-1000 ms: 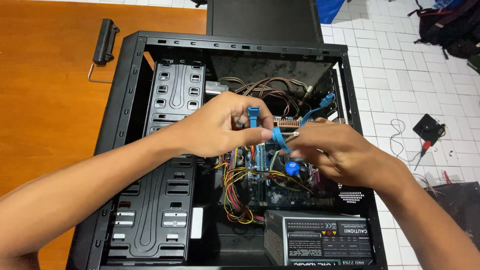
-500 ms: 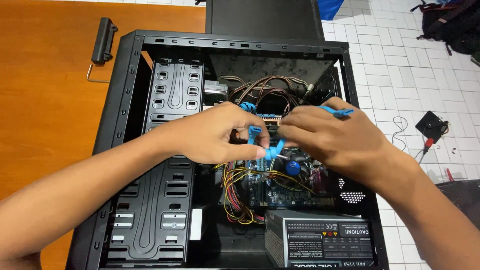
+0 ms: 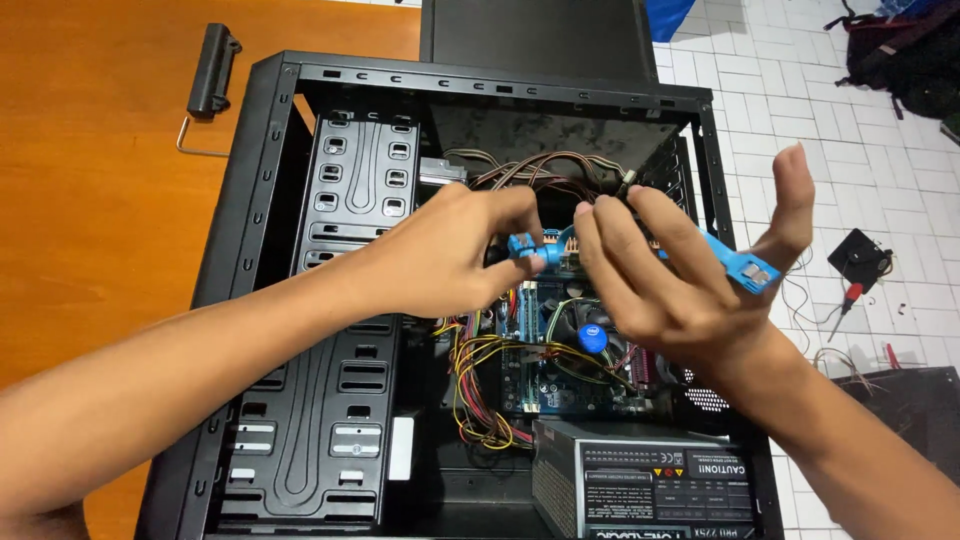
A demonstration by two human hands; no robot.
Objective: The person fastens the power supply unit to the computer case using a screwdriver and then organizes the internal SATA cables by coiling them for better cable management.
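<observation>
Opened wider since half a second ago: right hand [image 3: 690,290], fingers spread, thumb raised, flat blue cable [image 3: 735,262] lying across the palm at centre right of the frame. Left hand [image 3: 450,250] pinched shut, seemingly on the cable's other blue connector [image 3: 527,246], above the motherboard [image 3: 560,350] inside the black computer case [image 3: 250,200].
</observation>
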